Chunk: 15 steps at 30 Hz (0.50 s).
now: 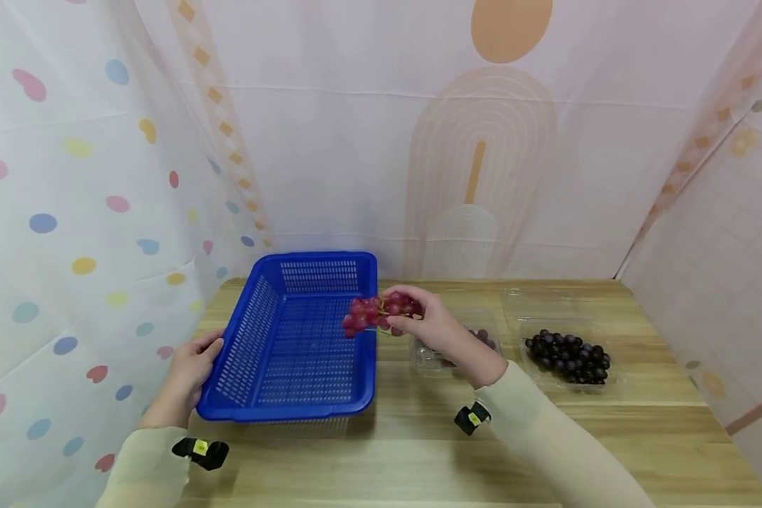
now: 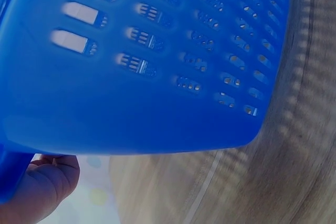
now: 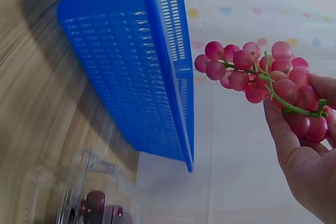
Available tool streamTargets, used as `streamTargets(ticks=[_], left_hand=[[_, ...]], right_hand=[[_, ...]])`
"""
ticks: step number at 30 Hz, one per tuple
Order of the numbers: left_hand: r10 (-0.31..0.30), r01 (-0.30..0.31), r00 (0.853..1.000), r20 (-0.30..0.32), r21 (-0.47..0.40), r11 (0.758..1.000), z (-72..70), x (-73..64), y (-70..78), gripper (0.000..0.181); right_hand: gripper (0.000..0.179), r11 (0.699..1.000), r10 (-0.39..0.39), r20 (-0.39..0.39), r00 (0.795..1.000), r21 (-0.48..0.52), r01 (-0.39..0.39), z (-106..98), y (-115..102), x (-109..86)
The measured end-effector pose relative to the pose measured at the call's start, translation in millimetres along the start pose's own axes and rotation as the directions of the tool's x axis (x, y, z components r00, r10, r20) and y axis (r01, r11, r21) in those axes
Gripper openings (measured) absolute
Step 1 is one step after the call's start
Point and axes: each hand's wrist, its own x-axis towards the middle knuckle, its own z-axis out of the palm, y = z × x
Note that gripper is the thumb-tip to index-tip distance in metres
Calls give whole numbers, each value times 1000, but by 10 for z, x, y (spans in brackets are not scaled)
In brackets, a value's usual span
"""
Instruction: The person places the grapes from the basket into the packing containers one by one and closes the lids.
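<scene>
A blue plastic basket (image 1: 286,410) with slotted walls sits on the left of the table. My left hand (image 1: 189,368) grips its left rim, and the thumb shows below the wall in the left wrist view. Between the fingers and thumb of my right hand (image 1: 437,326) is a bunch of red grapes (image 3: 244,66) on a green stem. The grapes hang over the basket's right rim in the head view, their tip reaching above the inside. The basket's floor (image 1: 305,346) shows bare.
Behind the right forearm stands a clear plastic box (image 1: 428,358) with a few dark reddish grapes, partly hidden. Farther right, another clear box (image 1: 549,328) with a raised lid holds a bunch of black grapes (image 1: 568,356). A patterned curtain (image 1: 330,155) hangs behind the wooden table.
</scene>
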Motion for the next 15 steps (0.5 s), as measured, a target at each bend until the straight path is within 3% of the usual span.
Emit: streamTargets(ticks=[7,10,15], left_hand=[[-3,3,1000,7,-2,1000,-19,3,-1,50],[-5,5,1000,9,-17,1000,-22,10,-6,50],[3,-3,1000,8,-20,1000,-11,20,-5,50]], right_hand=[[40,998,-16,-60,998,54,19,-239,8,-136],[41,998,-53,-104,993,31,57,-395,18,-213],[43,999,-48,-178,983,16,51,-671,29,-371]])
